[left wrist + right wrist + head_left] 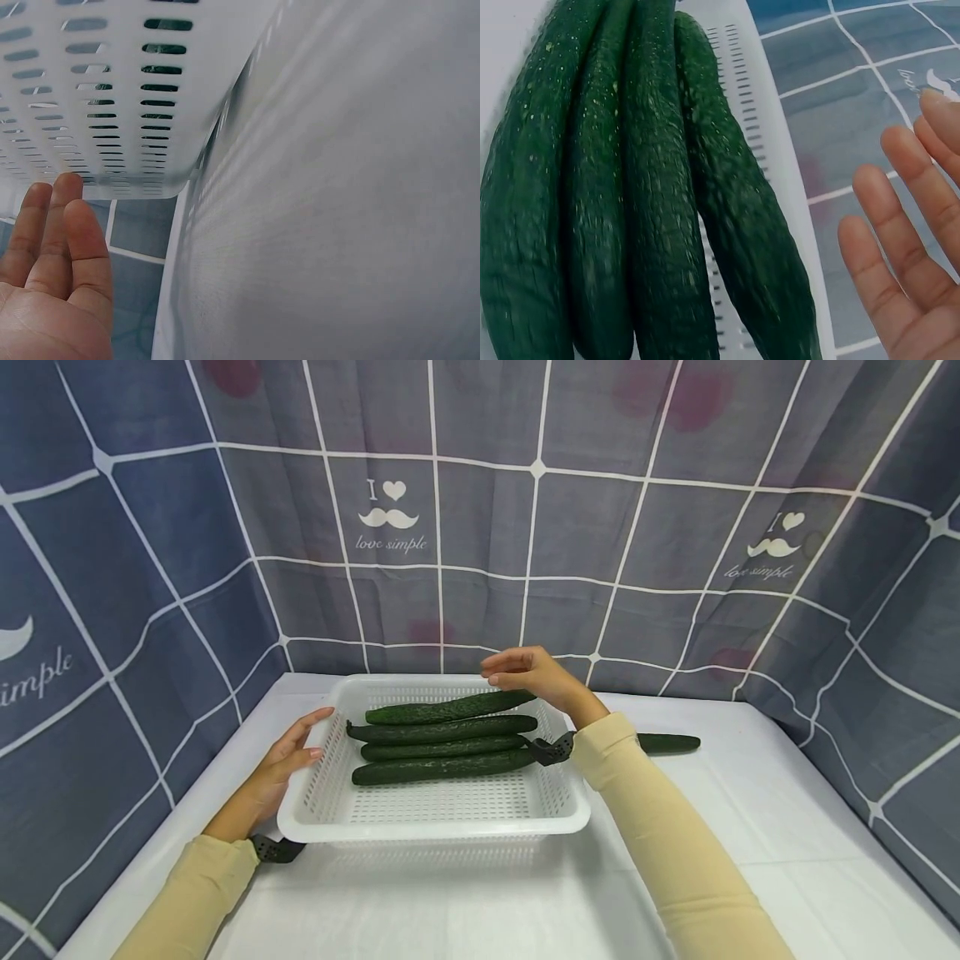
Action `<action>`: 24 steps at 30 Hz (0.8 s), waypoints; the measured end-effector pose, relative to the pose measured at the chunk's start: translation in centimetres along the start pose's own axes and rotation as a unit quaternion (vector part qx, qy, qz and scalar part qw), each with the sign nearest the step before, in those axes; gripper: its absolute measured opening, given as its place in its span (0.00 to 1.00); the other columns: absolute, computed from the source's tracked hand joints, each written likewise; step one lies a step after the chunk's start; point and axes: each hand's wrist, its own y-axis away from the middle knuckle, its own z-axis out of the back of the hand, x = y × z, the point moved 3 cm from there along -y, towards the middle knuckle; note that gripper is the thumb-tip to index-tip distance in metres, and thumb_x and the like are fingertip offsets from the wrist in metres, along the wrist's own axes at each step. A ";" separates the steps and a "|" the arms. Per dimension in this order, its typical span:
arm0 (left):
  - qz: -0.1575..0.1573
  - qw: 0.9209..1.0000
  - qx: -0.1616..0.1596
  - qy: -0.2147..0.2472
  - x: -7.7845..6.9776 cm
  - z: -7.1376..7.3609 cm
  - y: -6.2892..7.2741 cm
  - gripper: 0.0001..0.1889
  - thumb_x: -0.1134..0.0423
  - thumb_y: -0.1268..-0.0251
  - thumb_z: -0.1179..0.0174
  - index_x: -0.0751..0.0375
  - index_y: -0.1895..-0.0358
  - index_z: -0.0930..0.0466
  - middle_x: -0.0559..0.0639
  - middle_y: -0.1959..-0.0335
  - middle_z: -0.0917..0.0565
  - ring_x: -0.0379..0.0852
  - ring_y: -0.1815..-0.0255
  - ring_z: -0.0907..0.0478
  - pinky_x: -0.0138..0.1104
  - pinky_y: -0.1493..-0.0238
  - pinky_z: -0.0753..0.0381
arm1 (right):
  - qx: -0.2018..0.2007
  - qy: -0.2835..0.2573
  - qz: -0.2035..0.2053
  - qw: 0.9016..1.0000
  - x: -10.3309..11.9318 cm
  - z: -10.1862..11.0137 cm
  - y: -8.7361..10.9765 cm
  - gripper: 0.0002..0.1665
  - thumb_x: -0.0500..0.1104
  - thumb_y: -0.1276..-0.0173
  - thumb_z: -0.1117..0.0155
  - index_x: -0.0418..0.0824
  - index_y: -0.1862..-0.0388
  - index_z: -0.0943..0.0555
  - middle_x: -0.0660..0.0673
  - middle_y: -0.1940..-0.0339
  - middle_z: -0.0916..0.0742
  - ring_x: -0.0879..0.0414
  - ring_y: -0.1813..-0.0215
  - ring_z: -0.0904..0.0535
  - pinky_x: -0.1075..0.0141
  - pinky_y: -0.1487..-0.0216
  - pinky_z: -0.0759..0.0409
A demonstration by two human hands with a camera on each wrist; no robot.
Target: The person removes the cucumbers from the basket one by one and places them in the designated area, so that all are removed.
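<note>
A white perforated plastic basket (435, 828) holds several long dark green cucumbers (446, 767) lying side by side. The rearmost cucumber (450, 708) slants upward to the right near the far wall. At the basket's left rim is my left hand (273, 772), thumb and fingertips right at the edge. Straight fingers (88, 244) show outside the slotted wall in the left wrist view. My right hand (536, 675) hovers over the back right rim, fingers relaxed and holding nothing. Beside the cucumbers, its spread fingers appear empty in the right wrist view.
Another cucumber (670, 744) lies on the white-covered table (750, 810) right of the basket, partly hidden by the right sleeve (652, 827). A grey-blue checked curtain (487, 518) encloses the table's back and sides.
</note>
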 end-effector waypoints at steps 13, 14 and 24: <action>-0.006 1.000 0.004 0.002 0.2 0.0 -0.3 0.33 0.71 0.21 0.54 0.31 0.23 0.29 0.38 0.30 0.26 0.39 0.37 0.23 0.37 0.48 0.15 | -0.014 -0.004 0.007 1.000 -0.3 -2.1 -1.9 0.21 0.29 0.24 0.33 0.23 0.36 0.19 0.25 0.37 0.15 0.57 0.46 0.12 0.54 0.34 0.20; -0.005 1.000 0.004 0.002 0.2 0.0 -0.3 0.33 0.71 0.21 0.54 0.31 0.23 0.29 0.38 0.30 0.26 0.39 0.37 0.23 0.37 0.48 0.15 | -0.018 -0.006 0.004 1.000 -0.2 -2.3 -2.1 0.21 0.30 0.24 0.33 0.23 0.36 0.18 0.25 0.36 0.15 0.56 0.45 0.12 0.54 0.33 0.20; -0.008 1.000 0.002 0.006 0.1 0.1 -0.2 0.32 0.71 0.21 0.53 0.31 0.24 0.29 0.38 0.30 0.27 0.39 0.37 0.24 0.37 0.48 0.16 | -0.024 0.009 -0.013 1.000 0.0 -3.9 -3.3 0.20 0.30 0.24 0.32 0.26 0.36 0.17 0.27 0.38 0.13 0.42 0.38 0.13 0.51 0.31 0.20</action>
